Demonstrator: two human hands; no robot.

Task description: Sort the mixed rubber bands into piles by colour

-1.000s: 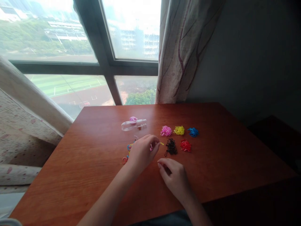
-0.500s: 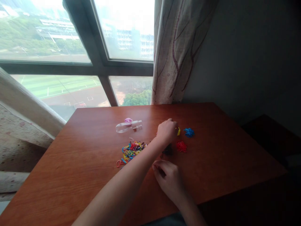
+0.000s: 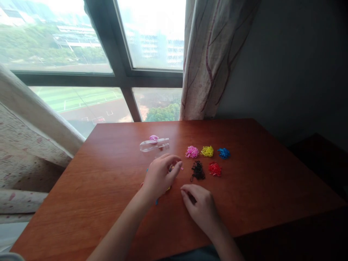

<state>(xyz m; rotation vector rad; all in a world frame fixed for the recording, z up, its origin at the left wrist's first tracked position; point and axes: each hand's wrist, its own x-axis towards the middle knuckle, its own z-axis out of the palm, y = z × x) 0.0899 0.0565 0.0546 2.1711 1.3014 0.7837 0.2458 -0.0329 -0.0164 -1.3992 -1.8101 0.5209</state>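
My left hand (image 3: 160,174) is over the mixed pile of small coloured loop-shaped pins (image 3: 168,189), hiding most of it. Its thumb and fingers are apart, and I see nothing held between them. Close to the table's near side, my right hand (image 3: 200,204) rests with thumb and forefinger pressed together. Whatever is in that pinch, if anything, is hidden. Beyond it lie sorted heaps of the same pins: black (image 3: 198,171), red (image 3: 215,169), pink (image 3: 192,152), yellow (image 3: 207,151) and blue (image 3: 224,153).
A clear plastic bottle-shaped container (image 3: 148,146) lies on its side at the back of the wooden table (image 3: 89,188), with a pink-purple piece (image 3: 153,138) by it. Behind the table are a window and a patterned curtain (image 3: 201,72).
My left hand has come back from the pink and yellow heaps, moving left to the mixed pile. The pink and black heaps now show fully. My right hand keeps its pinch; the view has shifted slightly.
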